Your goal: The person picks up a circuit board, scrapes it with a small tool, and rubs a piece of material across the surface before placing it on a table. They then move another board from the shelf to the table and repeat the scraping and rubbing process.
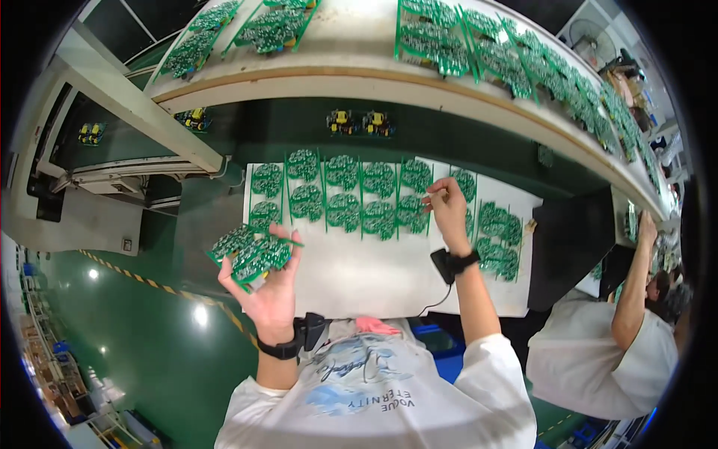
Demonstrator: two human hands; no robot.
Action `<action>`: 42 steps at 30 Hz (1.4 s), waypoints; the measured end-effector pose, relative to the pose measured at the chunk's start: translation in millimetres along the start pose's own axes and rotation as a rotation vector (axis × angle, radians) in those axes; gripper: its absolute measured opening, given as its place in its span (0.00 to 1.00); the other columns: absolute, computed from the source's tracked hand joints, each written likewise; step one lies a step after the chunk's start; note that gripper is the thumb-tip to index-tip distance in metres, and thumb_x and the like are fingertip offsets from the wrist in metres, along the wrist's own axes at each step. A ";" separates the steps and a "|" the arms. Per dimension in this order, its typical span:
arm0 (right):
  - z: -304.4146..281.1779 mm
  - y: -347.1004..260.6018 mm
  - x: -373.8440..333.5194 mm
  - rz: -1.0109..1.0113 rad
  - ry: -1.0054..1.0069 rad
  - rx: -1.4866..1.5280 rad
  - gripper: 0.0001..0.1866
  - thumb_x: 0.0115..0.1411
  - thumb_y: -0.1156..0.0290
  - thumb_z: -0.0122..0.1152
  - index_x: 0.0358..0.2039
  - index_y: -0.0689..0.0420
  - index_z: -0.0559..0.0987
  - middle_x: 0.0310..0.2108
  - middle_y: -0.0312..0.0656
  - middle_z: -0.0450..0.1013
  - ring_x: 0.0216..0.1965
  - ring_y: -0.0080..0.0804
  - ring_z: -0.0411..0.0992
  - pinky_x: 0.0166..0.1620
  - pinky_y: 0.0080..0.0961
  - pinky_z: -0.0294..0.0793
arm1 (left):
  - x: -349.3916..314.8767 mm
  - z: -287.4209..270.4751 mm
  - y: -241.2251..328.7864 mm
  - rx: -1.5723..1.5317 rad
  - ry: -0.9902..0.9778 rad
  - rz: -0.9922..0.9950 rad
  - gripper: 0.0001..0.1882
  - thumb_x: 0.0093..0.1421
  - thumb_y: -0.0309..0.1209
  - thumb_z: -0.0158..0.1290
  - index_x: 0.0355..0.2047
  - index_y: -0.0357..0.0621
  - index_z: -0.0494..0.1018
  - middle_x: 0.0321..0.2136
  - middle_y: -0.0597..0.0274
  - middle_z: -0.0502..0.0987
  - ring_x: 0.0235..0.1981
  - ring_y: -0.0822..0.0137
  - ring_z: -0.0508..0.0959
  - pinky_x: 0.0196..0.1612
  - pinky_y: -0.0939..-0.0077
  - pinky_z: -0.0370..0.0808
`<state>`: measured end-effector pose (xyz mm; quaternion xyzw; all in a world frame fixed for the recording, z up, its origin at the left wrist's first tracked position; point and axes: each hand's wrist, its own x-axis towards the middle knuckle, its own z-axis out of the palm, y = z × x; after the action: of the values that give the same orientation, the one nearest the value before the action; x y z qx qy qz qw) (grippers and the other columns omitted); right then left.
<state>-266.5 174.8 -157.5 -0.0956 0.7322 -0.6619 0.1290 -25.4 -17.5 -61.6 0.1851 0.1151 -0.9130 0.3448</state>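
White worktop [359, 273] spreads straight ahead of the person, whose pale printed T-shirt [374, 389] sits nearest, at 6 o'clock. Toward 8 o'clock, the left hand [271, 292] is turned palm up, its fingers and thumb partly spread around the edges of a green circuit board [258, 258], held tilted above the worktop's left side. At about 3 o'clock the right hand [447, 206] hangs over the rows, fingers bent and tips drawn close together (whether anything is pinched there, or touched below, one cannot tell). A dark strap [462, 262] rings that wrist.

Beyond the bare strip, more green boards [342, 213] stand side by side in an arc from 10 to 3 o'clock. At 4 o'clock a co-worker in a white top [591, 359] is near a black covering [572, 247]. Farther off, at 12 o'clock, boards with yellow parts [359, 123] lie on a dark green band, and past them a long shelf [359, 81] carries further green boards [434, 45].
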 end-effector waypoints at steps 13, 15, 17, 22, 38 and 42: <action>45.4 170.0 254.5 -0.306 -0.171 -1.355 0.17 0.55 0.62 0.50 0.37 0.61 0.77 0.39 0.55 0.72 0.41 0.52 0.72 0.46 0.45 0.72 | -30.5 -47.2 59.6 -0.106 0.156 0.419 0.26 0.52 0.41 0.55 0.46 0.36 0.66 0.47 0.44 0.65 0.49 0.49 0.64 0.57 0.47 0.59; 46.1 189.3 262.4 -0.385 -0.095 -1.419 0.16 0.56 0.62 0.51 0.36 0.60 0.78 0.38 0.53 0.73 0.40 0.50 0.72 0.46 0.45 0.73 | -35.5 -50.9 72.4 -0.181 0.213 0.516 0.25 0.52 0.39 0.54 0.46 0.36 0.66 0.49 0.43 0.63 0.50 0.48 0.63 0.57 0.48 0.60; 95.5 129.9 220.9 -0.432 -0.645 -1.412 0.12 0.55 0.64 0.55 0.33 0.58 0.78 0.36 0.52 0.73 0.37 0.48 0.72 0.43 0.42 0.73 | -67.4 -53.0 96.3 -0.128 0.154 0.676 0.25 0.52 0.39 0.53 0.47 0.37 0.66 0.49 0.43 0.63 0.49 0.48 0.63 0.57 0.48 0.60; 65.3 76.0 211.8 -0.580 -0.710 -1.375 0.09 0.54 0.67 0.56 0.31 0.59 0.77 0.35 0.53 0.73 0.36 0.48 0.72 0.37 0.41 0.73 | -67.4 -55.7 116.4 -0.062 0.081 0.732 0.25 0.51 0.39 0.52 0.48 0.39 0.66 0.49 0.46 0.63 0.49 0.49 0.63 0.56 0.48 0.61; 34.4 -62.6 -67.8 0.186 -0.488 0.449 0.12 0.63 0.64 0.46 0.24 0.57 0.67 0.20 0.34 0.63 0.20 0.22 0.62 0.24 0.19 0.63 | -20.3 -53.7 157.4 -0.164 0.159 0.311 0.27 0.49 0.39 0.56 0.45 0.37 0.61 0.46 0.47 0.62 0.51 0.49 0.63 0.57 0.48 0.60; 50.7 -117.3 -131.7 0.022 -0.322 0.671 0.12 0.65 0.65 0.43 0.25 0.56 0.65 0.21 0.34 0.61 0.24 0.26 0.65 0.32 0.31 0.70 | -19.0 -52.0 168.6 -0.119 0.169 0.304 0.27 0.49 0.39 0.56 0.45 0.37 0.61 0.45 0.47 0.62 0.49 0.48 0.64 0.57 0.47 0.61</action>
<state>-129.1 155.5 -37.2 -0.1431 0.4459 -0.8400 0.2739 114.5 -112.8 -114.7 0.2555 0.1681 -0.8231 0.4785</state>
